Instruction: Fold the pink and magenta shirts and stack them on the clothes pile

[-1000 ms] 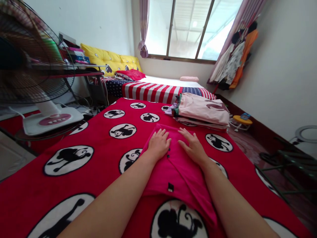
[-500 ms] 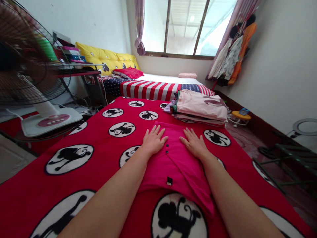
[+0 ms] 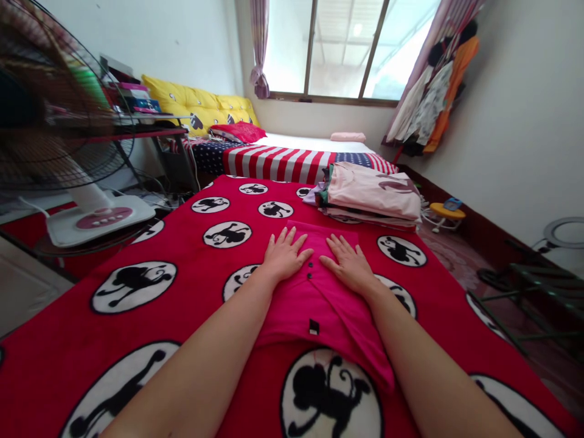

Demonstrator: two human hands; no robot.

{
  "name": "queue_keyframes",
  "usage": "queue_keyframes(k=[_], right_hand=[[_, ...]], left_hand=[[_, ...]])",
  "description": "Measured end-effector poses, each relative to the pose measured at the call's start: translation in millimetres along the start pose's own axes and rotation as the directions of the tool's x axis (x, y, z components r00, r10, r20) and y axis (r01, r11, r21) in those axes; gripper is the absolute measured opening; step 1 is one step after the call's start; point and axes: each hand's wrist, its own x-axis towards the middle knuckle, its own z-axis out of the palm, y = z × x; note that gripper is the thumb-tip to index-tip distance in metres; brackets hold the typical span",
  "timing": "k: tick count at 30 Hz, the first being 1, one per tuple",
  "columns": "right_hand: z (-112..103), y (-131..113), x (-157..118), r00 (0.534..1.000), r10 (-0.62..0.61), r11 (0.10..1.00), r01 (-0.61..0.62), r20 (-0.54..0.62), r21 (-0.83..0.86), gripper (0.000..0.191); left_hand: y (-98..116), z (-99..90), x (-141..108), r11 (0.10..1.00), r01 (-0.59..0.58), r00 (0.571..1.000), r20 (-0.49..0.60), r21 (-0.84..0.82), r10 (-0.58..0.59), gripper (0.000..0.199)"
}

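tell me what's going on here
A person has their left hand and right hand pressed flat on a folded magenta shirt with small dark buttons. It lies on a red monkey-print blanket. A stack of folded pale pink clothes sits on the blanket beyond the hands.

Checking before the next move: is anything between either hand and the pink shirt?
Nothing visible: the left hand and the right hand both lie flat directly on the pink shirt.
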Motion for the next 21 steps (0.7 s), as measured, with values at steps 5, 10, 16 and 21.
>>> queue_keyframes(k=[5,10,16,21], right_hand=[[-0.1,0.4,0.6,1.000,-0.001,1.000,0.001,-0.012,-0.001,0.069],[0.5,0.5,0.8,1.000,0.001,1.000,0.000,-0.018,0.011,0.069],[0.5,0.1,0.5,1.000,0.008,0.999,-0.007,-0.022,0.033,0.067],[-1.6,-0.9,0.3,0.996,0.003,0.988,0.010,-0.088,0.155,0.060]], left_hand=[[1.0,0.7,-0.2,1.000,0.003,1.000,-0.014,-0.001,-0.003,0.065],[1.2,1.2,-0.1,1.000,0.005,1.000,-0.020,0.001,-0.005,0.065],[1.1,1.0,-0.7,1.000,0.006,1.000,-0.021,0.004,-0.006,0.064],[0.9,1.5,-0.7,1.000,0.008,1.000,-0.025,0.010,-0.008,0.065]])
